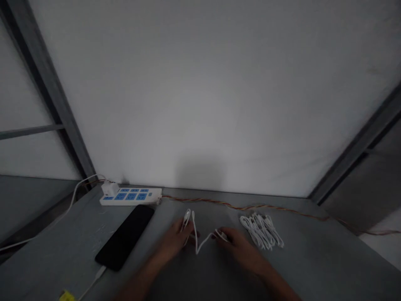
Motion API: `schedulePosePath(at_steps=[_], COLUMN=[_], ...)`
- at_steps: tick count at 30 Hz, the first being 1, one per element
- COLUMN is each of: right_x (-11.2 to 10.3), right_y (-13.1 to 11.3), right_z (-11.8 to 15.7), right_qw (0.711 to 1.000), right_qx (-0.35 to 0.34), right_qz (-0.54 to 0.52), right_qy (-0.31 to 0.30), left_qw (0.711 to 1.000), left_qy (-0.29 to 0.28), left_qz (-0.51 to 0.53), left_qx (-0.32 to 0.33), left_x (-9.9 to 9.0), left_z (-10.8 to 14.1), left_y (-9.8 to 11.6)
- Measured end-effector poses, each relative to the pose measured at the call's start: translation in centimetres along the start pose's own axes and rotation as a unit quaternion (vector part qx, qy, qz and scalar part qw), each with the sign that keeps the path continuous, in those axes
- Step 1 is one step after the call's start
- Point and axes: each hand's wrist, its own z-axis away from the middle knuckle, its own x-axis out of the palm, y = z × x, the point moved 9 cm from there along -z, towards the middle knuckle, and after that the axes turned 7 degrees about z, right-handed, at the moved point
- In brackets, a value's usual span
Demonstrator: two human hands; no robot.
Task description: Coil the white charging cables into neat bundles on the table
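Observation:
A white charging cable (196,234) runs between my two hands, sagging in a bent strand above the grey table (200,280). My left hand (178,238) is closed around its looped part, and a loop sticks up past the fingers. With fingertips pinched, my right hand (233,242) grips the other end; the plug there is mostly hidden. Just right of that hand lies a pile of bundled white cables (261,230). To the left of my left hand rests a black smartphone (125,237), its screen dark, with a white plug in its lower end.
A white power strip (131,196) with blue sockets lies at the back left, a white charger (109,188) plugged into it. A twisted red-yellow wire (232,205) runs along the wall (200,104). Something yellow (67,296) shows at the bottom left edge.

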Motion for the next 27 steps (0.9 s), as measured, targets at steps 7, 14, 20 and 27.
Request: schedulePosePath(at_steps=[7, 14, 20, 27], right_x=[0.2, 0.9, 3.2, 4.2], right_y=[0.4, 0.3, 0.6, -0.9], right_z=[-0.9, -0.2, 0.0, -0.4], right_qw=[0.998, 0.988, 0.976, 0.964], right_qx=[0.017, 0.056, 0.064, -0.007], right_qz=[-0.049, -0.141, -0.206, -0.259], right_qy=[0.029, 0.04, -0.025, -0.059], left_qw=[0.998, 0.993, 0.985, 0.99], left_qy=[0.047, 0.022, 0.042, -0.018], left_qz=[-0.028, -0.11, -0.126, -0.093], left_qx=[-0.015, 0.032, 0.108, 0.106], left_x=[-0.3, 1.6, 2.2, 4.0], left_z=[0.2, 0.7, 1.4, 1.9], left_y=[0.2, 1.3, 2.6, 2.0])
